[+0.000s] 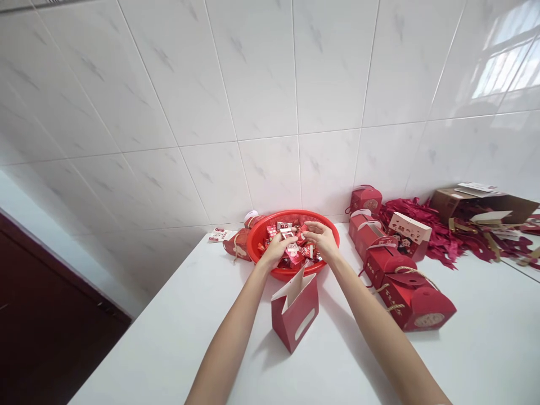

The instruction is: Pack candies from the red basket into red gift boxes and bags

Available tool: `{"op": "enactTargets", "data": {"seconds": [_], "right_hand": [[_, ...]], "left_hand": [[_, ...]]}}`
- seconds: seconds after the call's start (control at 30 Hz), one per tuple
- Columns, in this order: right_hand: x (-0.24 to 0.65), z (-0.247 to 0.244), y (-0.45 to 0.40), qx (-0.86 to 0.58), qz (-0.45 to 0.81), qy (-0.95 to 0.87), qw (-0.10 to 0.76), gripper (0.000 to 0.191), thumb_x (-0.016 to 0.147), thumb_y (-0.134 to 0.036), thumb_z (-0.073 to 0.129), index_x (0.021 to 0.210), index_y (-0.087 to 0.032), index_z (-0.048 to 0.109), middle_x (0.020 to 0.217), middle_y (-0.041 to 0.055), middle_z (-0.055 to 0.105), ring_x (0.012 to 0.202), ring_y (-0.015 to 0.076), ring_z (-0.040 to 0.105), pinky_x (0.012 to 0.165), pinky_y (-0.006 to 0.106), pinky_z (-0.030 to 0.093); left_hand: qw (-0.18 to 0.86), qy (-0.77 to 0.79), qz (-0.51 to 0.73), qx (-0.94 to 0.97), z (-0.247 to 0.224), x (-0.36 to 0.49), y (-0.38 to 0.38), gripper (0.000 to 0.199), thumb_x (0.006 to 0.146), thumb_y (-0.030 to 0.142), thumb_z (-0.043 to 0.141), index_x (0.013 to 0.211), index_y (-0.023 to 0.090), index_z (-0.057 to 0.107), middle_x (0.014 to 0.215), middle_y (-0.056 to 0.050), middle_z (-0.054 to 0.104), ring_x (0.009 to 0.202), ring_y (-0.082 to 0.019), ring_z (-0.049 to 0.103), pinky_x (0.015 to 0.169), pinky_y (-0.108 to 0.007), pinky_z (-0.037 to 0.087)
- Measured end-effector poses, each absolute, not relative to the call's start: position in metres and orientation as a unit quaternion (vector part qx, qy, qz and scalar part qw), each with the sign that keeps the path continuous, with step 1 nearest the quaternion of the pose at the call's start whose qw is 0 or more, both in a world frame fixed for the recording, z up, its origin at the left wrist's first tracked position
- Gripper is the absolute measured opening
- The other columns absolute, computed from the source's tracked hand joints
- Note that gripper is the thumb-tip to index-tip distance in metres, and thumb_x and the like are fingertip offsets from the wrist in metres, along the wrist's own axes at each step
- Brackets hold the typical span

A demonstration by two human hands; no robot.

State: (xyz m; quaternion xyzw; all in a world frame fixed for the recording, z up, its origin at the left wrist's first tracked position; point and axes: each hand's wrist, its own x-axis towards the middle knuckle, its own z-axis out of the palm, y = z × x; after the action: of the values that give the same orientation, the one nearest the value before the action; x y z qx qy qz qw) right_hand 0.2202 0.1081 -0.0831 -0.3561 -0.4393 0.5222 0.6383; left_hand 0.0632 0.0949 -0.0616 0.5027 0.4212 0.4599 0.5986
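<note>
My left hand [276, 250] and my right hand [321, 239] reach over the rim of a round red plastic basket [291, 215]. Both sets of fingers rest among small red and white wrapped sweets [292, 246] piled inside it. I cannot tell whether either hand grips a sweet. Just in front of the basket, below my wrists, stands a red paper gift box [296, 313] with its white-lined top open. Its inside is hidden from this angle.
Several red gift boxes with rope handles [405, 284] stand in a row on the white table [177, 343] to the right. Beyond them lie dark red ribbons [439, 236] and a brown cardboard box [476, 205]. A tiled wall [253, 112] rises behind the table.
</note>
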Motion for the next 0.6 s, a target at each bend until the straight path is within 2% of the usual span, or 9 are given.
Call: {"op": "enactTargets", "data": {"seconds": [0.2, 0.43, 0.6], "right_hand": [[0.2176, -0.0842, 0.1078, -0.367, 0.502, -0.436, 0.651, 0.035, 0.05, -0.028, 0.081, 0.081, -0.019, 0.067, 0.079, 0.001, 0.068, 0.074, 0.017, 0.064, 0.072, 0.031, 0.053], [0.2155, -0.08, 0.1014, -0.347, 0.536, -0.445, 0.628, 0.028, 0.055, -0.035, 0.082, 0.071, -0.018, 0.066, 0.071, 0.0009, 0.066, 0.069, 0.0174, 0.064, 0.069, 0.033, 0.055], [0.2164, -0.0797, 0.1014, -0.348, 0.542, -0.43, 0.633, 0.032, 0.051, -0.034, 0.084, 0.07, -0.019, 0.064, 0.07, -0.001, 0.064, 0.065, 0.0147, 0.061, 0.066, 0.03, 0.053]], "left_hand": [[0.552, 0.439, 0.478, 0.524, -0.067, 0.0633, 0.0988, 0.047, 0.071, 0.035, 0.079, 0.111, 0.014, 0.066, 0.095, -0.007, 0.075, 0.09, -0.022, 0.07, 0.084, -0.034, 0.054], [0.531, 0.448, 0.481, 0.534, -0.0664, 0.0628, 0.096, 0.047, 0.073, 0.036, 0.077, 0.114, 0.015, 0.066, 0.095, -0.006, 0.075, 0.088, -0.021, 0.07, 0.081, -0.032, 0.054], [0.56, 0.43, 0.495, 0.506, -0.0664, 0.0631, 0.0947, 0.052, 0.069, 0.038, 0.082, 0.113, 0.014, 0.068, 0.097, -0.007, 0.076, 0.096, -0.025, 0.07, 0.087, -0.035, 0.054]]}}
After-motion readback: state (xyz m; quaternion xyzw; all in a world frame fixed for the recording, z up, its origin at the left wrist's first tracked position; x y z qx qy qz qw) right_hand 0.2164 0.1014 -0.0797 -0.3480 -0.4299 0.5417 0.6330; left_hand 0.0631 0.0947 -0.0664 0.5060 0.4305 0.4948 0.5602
